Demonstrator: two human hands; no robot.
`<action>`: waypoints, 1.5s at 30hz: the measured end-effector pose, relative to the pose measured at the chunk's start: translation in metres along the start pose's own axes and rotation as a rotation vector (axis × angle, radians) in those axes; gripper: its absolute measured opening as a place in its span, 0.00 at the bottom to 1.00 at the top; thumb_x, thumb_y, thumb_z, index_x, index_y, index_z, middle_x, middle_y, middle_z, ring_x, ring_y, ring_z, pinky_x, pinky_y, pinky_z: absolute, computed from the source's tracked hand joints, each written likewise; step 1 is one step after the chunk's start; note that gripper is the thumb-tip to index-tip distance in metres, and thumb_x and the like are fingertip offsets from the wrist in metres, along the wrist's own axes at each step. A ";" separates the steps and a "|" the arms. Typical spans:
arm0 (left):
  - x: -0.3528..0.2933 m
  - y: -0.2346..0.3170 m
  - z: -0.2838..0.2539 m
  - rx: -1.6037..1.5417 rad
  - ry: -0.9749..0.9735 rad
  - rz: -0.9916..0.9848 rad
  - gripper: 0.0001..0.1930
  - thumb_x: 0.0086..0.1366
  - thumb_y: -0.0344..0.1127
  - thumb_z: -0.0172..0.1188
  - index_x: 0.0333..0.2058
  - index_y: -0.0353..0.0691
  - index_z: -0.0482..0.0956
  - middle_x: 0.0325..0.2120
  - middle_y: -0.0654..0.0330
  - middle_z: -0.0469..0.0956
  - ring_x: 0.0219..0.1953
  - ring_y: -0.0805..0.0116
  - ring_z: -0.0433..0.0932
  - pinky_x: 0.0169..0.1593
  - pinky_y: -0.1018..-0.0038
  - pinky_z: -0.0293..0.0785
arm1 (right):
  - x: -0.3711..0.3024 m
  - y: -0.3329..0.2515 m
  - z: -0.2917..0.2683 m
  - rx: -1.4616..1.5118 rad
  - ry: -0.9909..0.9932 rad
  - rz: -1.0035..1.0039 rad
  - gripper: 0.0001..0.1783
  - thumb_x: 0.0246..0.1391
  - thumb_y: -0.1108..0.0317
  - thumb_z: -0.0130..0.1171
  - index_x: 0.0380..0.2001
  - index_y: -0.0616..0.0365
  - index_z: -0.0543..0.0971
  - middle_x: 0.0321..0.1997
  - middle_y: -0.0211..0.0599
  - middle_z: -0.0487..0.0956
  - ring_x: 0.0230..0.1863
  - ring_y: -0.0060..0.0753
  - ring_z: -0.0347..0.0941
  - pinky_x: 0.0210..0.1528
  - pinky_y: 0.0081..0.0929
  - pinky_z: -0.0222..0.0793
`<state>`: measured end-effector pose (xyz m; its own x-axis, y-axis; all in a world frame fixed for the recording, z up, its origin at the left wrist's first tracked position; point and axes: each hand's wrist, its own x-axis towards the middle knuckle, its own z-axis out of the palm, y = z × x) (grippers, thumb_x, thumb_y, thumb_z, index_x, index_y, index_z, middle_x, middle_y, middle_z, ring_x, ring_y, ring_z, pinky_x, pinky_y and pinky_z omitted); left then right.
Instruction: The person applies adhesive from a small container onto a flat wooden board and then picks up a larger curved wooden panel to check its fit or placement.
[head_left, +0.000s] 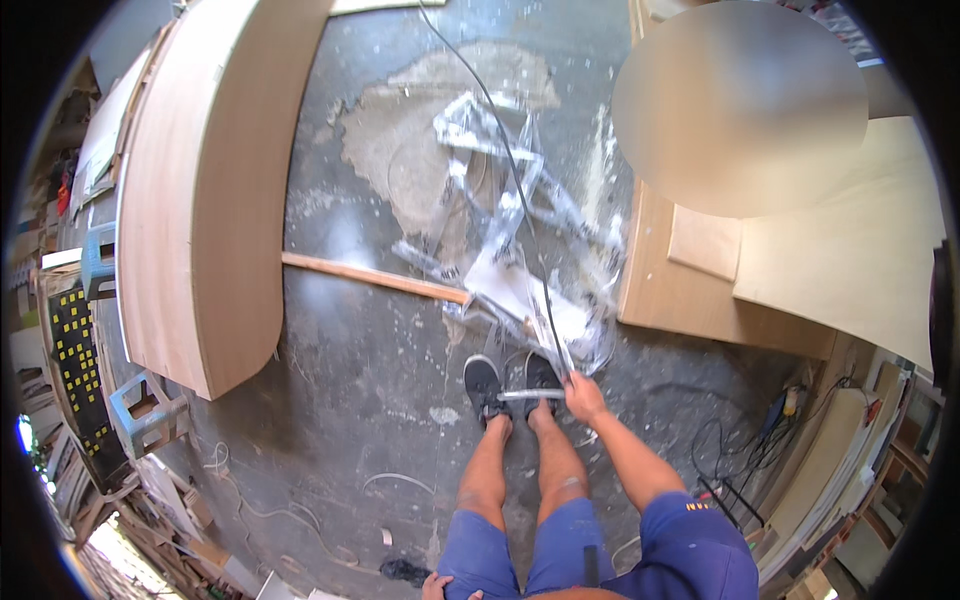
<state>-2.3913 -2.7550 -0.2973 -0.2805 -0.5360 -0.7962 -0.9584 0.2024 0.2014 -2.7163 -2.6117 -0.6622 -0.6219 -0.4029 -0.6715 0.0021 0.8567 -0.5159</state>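
My right hand [585, 396] is closed on a gathered end of clear plastic wrap [482, 145], which spreads over the floor in a crumpled heap. From the same fist a short pale strip [530, 394] sticks out to the left. A dark cable [515, 175] runs down across the wrap to this hand; whether it is gripped too, I cannot tell. At the lower edge my left hand [436, 586] rests against my blue shorts, fingers partly apart and most of it cut off. A wooden stick [375, 277] lies on the floor, its right end against the wrap.
A large curved wooden panel unit [240, 200] stands at left, beside blue stools [148, 410]. At right is a wooden worktop [660, 270] with a curved sheet [840, 240]; a blurred round patch covers part of it. Black cables [740, 450] tangle at lower right.
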 end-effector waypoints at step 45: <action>-0.105 -0.221 0.048 0.060 -0.050 0.297 0.31 0.54 0.58 0.59 0.43 0.34 0.78 0.43 0.44 0.78 0.48 0.50 0.76 0.52 0.64 0.70 | -0.707 0.201 0.080 0.458 -0.061 0.443 0.15 0.52 0.66 0.51 0.42 0.60 0.77 0.34 0.43 0.79 0.35 0.42 0.77 0.39 0.36 0.73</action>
<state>-2.1474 -2.7037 -0.2857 -0.5438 -0.4055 -0.7348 -0.8294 0.3933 0.3967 -2.2138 -2.1804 -0.3337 -0.4397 -0.0714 -0.8953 0.5918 0.7268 -0.3486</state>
